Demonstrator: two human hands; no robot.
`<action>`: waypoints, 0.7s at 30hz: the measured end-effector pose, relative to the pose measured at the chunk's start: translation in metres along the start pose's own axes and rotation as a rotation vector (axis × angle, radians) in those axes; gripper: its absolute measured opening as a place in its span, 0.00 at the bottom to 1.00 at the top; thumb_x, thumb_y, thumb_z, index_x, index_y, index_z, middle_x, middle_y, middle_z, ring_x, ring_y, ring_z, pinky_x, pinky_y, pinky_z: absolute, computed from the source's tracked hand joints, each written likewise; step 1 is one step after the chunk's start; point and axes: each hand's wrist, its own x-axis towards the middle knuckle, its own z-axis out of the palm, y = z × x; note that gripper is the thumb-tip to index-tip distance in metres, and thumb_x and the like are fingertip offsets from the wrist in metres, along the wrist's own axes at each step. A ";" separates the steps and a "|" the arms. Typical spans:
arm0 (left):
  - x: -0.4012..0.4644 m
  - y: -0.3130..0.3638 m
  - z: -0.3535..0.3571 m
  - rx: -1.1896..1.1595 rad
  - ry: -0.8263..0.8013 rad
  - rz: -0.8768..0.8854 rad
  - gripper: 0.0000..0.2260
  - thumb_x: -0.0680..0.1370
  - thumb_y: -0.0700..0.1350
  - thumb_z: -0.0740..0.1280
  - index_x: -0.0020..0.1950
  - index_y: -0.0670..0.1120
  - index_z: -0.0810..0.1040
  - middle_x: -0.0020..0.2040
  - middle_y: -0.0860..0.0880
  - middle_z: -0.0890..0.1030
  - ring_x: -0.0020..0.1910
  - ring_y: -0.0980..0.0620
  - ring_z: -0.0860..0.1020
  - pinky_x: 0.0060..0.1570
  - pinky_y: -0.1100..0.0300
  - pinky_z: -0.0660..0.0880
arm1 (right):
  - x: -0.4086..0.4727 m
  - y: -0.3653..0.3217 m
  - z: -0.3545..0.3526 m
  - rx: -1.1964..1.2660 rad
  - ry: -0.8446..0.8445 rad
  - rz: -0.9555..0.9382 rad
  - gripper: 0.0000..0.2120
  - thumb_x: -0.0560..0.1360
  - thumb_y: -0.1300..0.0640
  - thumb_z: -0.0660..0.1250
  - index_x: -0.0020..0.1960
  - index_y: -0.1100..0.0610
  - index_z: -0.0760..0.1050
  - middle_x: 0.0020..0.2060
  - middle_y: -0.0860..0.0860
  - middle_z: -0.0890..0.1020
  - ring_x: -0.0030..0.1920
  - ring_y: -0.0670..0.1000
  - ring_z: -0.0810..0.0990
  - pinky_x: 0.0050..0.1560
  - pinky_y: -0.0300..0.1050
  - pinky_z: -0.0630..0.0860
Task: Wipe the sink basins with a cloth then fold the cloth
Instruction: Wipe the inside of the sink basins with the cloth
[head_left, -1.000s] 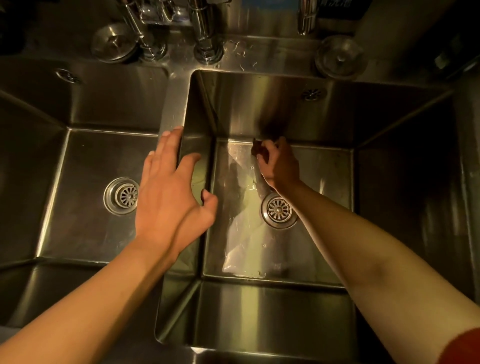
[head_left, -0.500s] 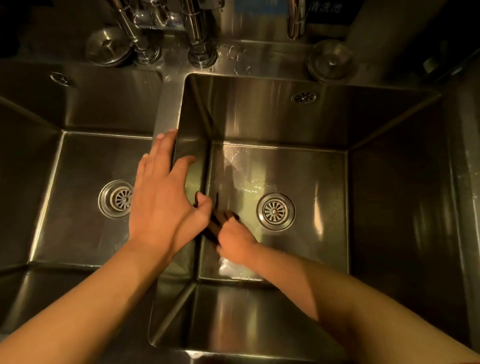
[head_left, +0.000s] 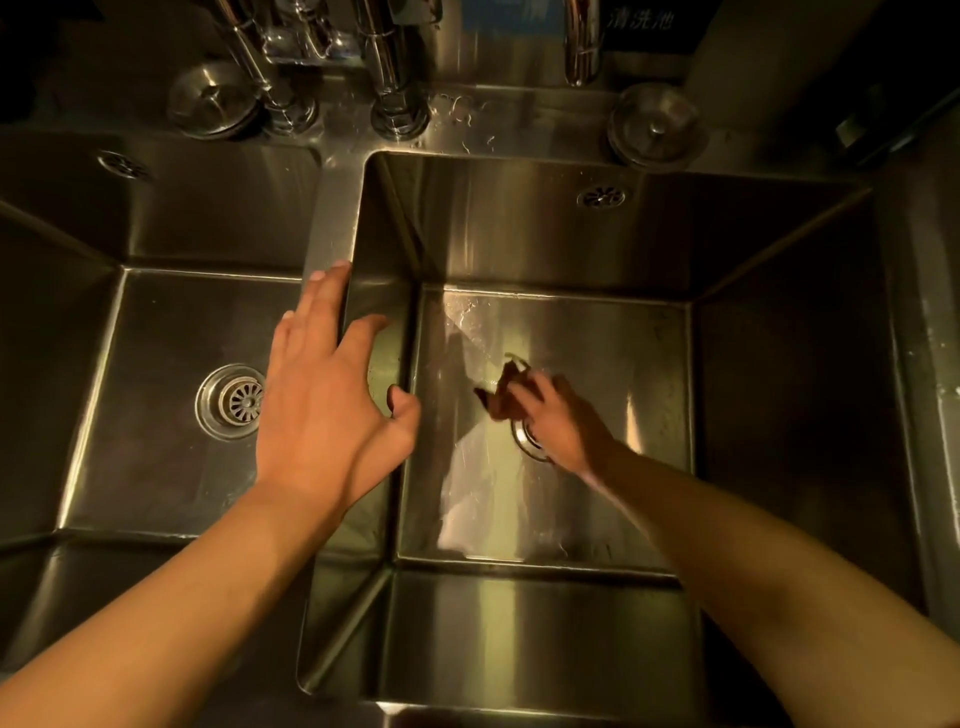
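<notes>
You're mid-wipe: your right hand (head_left: 563, 421) grips what looks, through the blur, like a dark cloth (head_left: 501, 389) on the right basin (head_left: 597, 338) floor beside its drain, while your left hand (head_left: 327, 410) rests flat-fingered on the divider (head_left: 324, 228). Next, work the remaining floor and walls; folding comes later

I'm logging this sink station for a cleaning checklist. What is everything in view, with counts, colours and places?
sink basins: 2, steel, side by side under a shared divider.
floor drains: 2, steel; left one clear, right one partly under the right hand.
overflow holes: 2, back walls.
round stoppers: 2, steel, rear ledge.
tap pipes: several, chrome, rear ledge.
cloth: 1, dark brown, right basin floor.
left hand: flat on divider.
right hand: grips cloth.
</notes>
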 end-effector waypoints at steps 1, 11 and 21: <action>0.000 0.000 0.000 -0.003 -0.001 0.002 0.28 0.70 0.55 0.64 0.68 0.46 0.77 0.84 0.45 0.56 0.84 0.45 0.53 0.81 0.43 0.55 | 0.009 0.007 -0.013 0.054 0.038 0.021 0.24 0.83 0.52 0.58 0.78 0.47 0.64 0.78 0.51 0.63 0.76 0.58 0.63 0.74 0.59 0.66; 0.001 0.001 -0.002 -0.019 -0.005 -0.007 0.28 0.70 0.54 0.65 0.68 0.45 0.77 0.83 0.44 0.57 0.83 0.44 0.54 0.80 0.42 0.57 | 0.031 0.116 -0.079 -0.351 0.103 0.388 0.30 0.80 0.58 0.61 0.81 0.50 0.60 0.79 0.61 0.58 0.75 0.68 0.60 0.70 0.64 0.69; 0.002 0.000 -0.002 -0.025 -0.005 -0.006 0.29 0.69 0.54 0.66 0.68 0.45 0.77 0.83 0.45 0.57 0.83 0.43 0.55 0.79 0.40 0.58 | -0.113 0.082 0.012 -0.313 -0.197 0.089 0.40 0.75 0.48 0.64 0.83 0.53 0.52 0.79 0.60 0.60 0.72 0.64 0.65 0.67 0.58 0.73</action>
